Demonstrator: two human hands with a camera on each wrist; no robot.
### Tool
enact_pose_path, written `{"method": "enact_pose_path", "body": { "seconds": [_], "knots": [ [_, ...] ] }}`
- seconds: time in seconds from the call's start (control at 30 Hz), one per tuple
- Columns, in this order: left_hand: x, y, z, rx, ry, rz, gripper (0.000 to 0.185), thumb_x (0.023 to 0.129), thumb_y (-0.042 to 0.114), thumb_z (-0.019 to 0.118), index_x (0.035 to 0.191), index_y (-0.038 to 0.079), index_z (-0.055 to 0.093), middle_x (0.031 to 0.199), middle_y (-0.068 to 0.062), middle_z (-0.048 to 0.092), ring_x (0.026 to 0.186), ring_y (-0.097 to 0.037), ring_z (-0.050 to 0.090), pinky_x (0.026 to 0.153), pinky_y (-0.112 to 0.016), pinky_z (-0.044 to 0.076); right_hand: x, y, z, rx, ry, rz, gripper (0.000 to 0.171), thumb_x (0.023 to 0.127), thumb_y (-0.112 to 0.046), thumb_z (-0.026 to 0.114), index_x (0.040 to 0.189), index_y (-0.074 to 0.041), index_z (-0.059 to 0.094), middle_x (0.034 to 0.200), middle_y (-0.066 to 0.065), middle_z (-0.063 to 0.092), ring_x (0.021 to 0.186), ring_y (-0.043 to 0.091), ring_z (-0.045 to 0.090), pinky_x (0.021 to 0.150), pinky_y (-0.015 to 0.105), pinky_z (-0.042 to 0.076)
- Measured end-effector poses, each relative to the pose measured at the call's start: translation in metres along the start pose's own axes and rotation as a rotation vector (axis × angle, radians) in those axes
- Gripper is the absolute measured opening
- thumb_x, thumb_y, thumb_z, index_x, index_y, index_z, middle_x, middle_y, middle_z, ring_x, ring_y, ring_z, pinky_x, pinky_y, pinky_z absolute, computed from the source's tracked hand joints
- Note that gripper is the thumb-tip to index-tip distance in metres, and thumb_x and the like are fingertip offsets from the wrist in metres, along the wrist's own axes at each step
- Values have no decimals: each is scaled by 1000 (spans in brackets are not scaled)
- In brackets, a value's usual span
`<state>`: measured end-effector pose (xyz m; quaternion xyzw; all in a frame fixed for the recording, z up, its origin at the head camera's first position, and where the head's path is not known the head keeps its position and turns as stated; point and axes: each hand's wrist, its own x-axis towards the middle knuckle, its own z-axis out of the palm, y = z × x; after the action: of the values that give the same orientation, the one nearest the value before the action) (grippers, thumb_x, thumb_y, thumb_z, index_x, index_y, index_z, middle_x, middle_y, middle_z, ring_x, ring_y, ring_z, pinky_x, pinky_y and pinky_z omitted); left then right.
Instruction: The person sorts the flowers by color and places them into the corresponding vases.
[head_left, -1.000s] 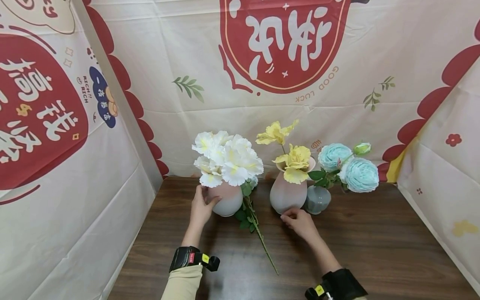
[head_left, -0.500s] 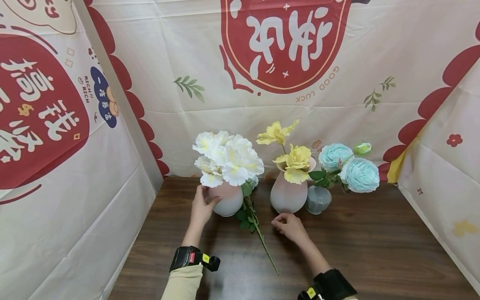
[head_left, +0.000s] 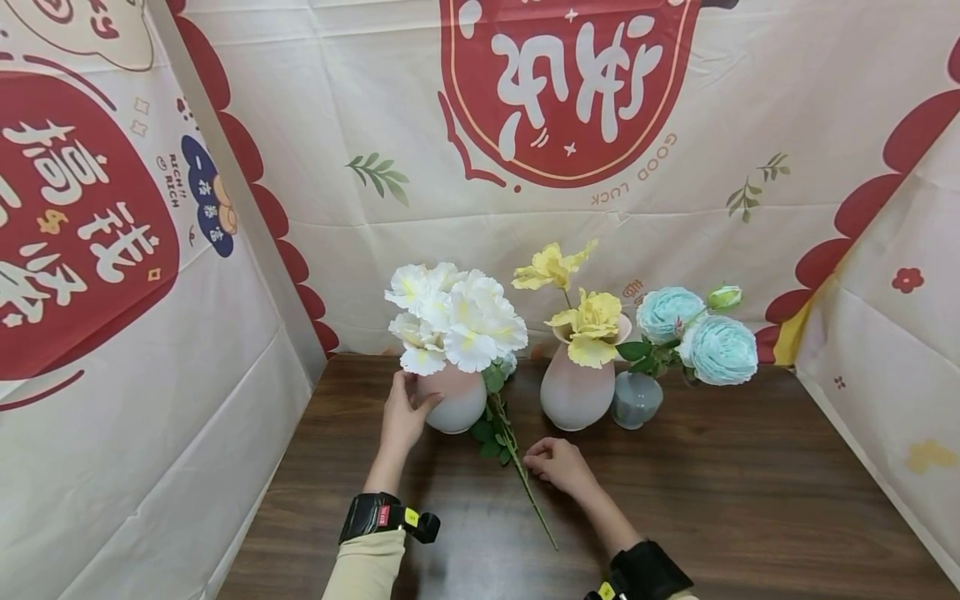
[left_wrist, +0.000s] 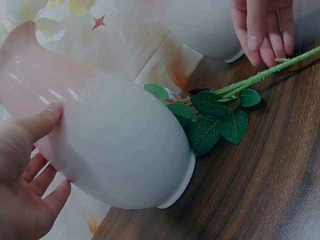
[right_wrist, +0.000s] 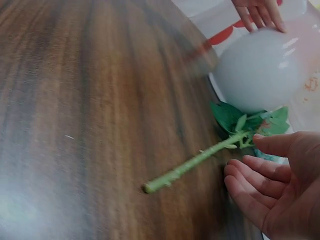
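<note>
Green stem (head_left: pixel 525 487), pink-white vase (head_left: pixel 453 404), dark woodgrain table (head_left: pixel 750 500)

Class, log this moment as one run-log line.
left hand: holds pink-white vase of white flowers | right hand: open, beside loose flower stem | stem: lying on wooden table

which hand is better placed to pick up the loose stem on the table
Probably the right hand: its open fingers sit just beside the green stem lying on the table. The left hand grips the white-flower vase.
</note>
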<state>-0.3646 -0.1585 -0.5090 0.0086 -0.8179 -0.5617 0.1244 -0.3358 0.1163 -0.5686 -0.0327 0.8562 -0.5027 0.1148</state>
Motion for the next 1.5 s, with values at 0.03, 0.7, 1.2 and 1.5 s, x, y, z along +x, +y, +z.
{"method": "enact_pose_path", "body": {
  "seconds": [0.03,0.7,1.2,1.5],
  "knots": [
    [0,0,0,1,0,-2,58,83,20,73,129,7,40,140,-17,44,131,-32,42,107,-46,37,0,0,2,16,-9,3,18,87,-14,66,97,1,65,81,10,69,70,20,65,62,31,56],
    [-1,-2,2,-7,4,6,59,82,22,74,128,7,40,139,-17,45,131,-33,42,106,-47,38,-5,6,6,107,15,-10,16,87,-11,66,94,4,70,73,11,68,59,16,64,54,27,55],
    [-1,1,0,-6,7,-3,59,82,24,73,128,7,40,139,-17,45,132,-32,42,106,-46,37,-18,8,-13,178,115,-4,15,86,-9,67,96,1,72,86,19,71,67,17,67,57,26,56],
    [-3,2,-1,-2,7,-2,59,82,23,74,128,6,40,140,-18,44,132,-33,41,106,-48,37,-26,-6,-27,166,151,-55,13,86,-9,67,95,-2,72,83,12,71,68,17,68,57,25,56]
  ]
}}
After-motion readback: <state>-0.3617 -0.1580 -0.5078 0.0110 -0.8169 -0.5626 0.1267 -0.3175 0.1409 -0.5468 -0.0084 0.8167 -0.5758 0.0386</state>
